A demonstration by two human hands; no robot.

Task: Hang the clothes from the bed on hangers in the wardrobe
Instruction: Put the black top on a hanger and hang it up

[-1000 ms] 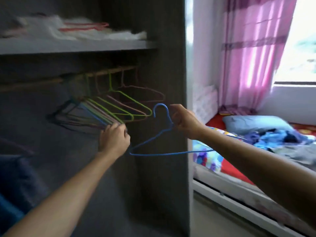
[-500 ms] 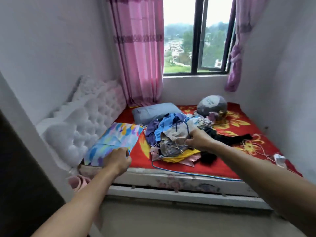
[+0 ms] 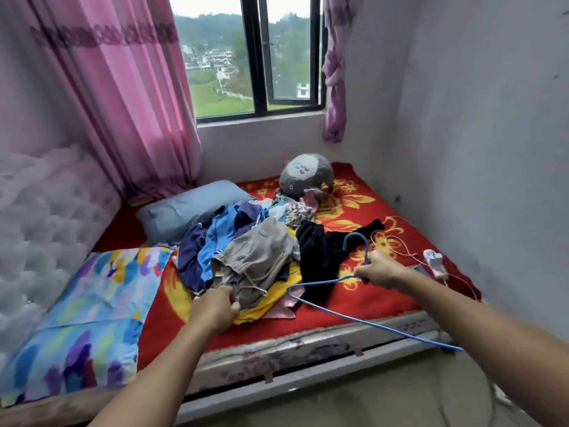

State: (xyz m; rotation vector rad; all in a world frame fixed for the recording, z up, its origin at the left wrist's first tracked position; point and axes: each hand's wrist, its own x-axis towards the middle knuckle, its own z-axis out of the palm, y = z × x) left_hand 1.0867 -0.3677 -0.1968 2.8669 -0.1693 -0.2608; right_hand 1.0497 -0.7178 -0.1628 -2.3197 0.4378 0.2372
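Gripping blue hanger point(image 3: 385, 326) with right hand point(image 3: 380, 271) fingers; left hand point(image 3: 215, 308) fingers pinch beige shorts point(image 3: 261, 254) on bed point(image 3: 385, 306).

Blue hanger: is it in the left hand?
No, the right hand grips the blue hanger below its hook; the left hand pinches the grey garment.

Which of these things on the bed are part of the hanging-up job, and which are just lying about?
Part of the job: blue hanger, gripped by the right hand; beige shorts, gripped by the left hand; the clothes pile beneath; black garment beside it.

Just lying about: grey pillow; patterned pillow; round plush toy; white charger with cable; pink curtain.
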